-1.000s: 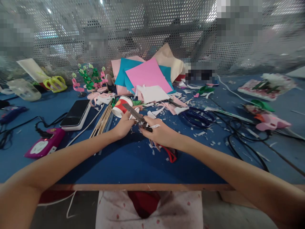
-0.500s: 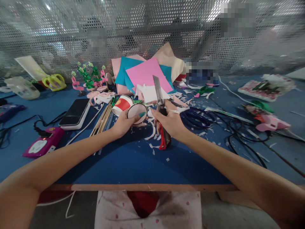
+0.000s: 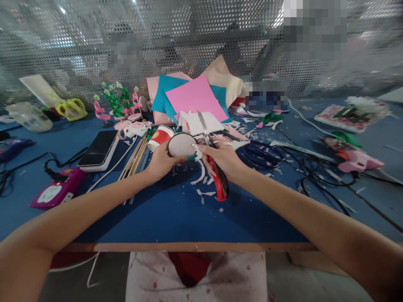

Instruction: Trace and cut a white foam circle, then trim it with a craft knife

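Observation:
My left hand (image 3: pixel 161 162) grips a round white disc with a dark rim (image 3: pixel 181 145), its pale face turned toward me; I cannot tell whether it is part of a paper cup. The thumb lies along the disc's lower edge. Just to the right, my right hand (image 3: pixel 228 161) is closed around a red and black utility knife (image 3: pixel 221 191). Its long blade points away from me, leaning left, close to the disc but seemingly apart from it. A red and white paper cup (image 3: pixel 161 138) lies on its side behind my left hand.
Coloured paper sheets (image 3: pixel 195 98) are piled at the back, before a perforated metal screen (image 3: pixel 189 46). Wooden sticks (image 3: pixel 134 159) and a phone-like device (image 3: pixel 99 149) lie left, with a purple power block (image 3: pixel 58 188). Blue-handled scissors (image 3: pixel 262 154), cables and paper scraps spread rightward.
The knife has turned in my right hand, its blade lower and further left, its red handle showing more. My left thumb has slid off the disc's face to its lower edge.

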The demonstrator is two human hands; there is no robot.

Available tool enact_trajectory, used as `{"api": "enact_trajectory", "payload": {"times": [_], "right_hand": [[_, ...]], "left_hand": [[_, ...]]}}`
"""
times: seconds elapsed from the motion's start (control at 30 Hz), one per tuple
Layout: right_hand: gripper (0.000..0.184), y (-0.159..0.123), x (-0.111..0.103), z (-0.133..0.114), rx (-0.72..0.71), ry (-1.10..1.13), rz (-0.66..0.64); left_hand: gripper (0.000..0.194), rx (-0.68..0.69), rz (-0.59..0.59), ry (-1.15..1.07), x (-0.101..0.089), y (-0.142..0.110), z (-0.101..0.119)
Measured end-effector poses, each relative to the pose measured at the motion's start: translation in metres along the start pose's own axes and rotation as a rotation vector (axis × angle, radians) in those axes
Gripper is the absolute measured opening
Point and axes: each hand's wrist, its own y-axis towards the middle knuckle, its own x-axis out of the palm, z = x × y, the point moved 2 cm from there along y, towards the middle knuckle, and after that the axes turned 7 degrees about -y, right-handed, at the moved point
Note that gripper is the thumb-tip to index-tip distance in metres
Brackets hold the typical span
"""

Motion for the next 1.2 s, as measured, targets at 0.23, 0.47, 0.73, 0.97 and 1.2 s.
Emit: {"api": "enact_trajectory", "payload": {"times": [0.23, 0.47, 0.73, 0.97, 1.2], "right_hand": [[0.033, 0.002, 0.000, 0.002, -0.024, -0.033, -0.013], [0.024, 0.002, 0.000, 0.003, -0.067, -0.073, 0.040], [0.021, -0.005, 0.001, 0.000, -0.135, -0.058, -0.076], [0.014, -0.008, 0.009, 0.005, -0.014, -0.179, -0.183], [0.008, -0.011, 0.010, 0.004, 0.039, -0.205, -0.233]], "left_hand": [[0.041, 0.049, -0.104, -0.200, 0.006, -0.001, -0.003], [0.040, -0.089, -0.190, -0.439, 0.011, -0.004, -0.010], [0.032, -0.225, -0.251, -0.728, 0.011, -0.005, -0.001], [0.030, -0.275, -0.224, -0.702, 0.013, -0.007, -0.001], [0.005, -0.358, -0.103, -0.682, 0.012, -0.008, 0.004]]}}
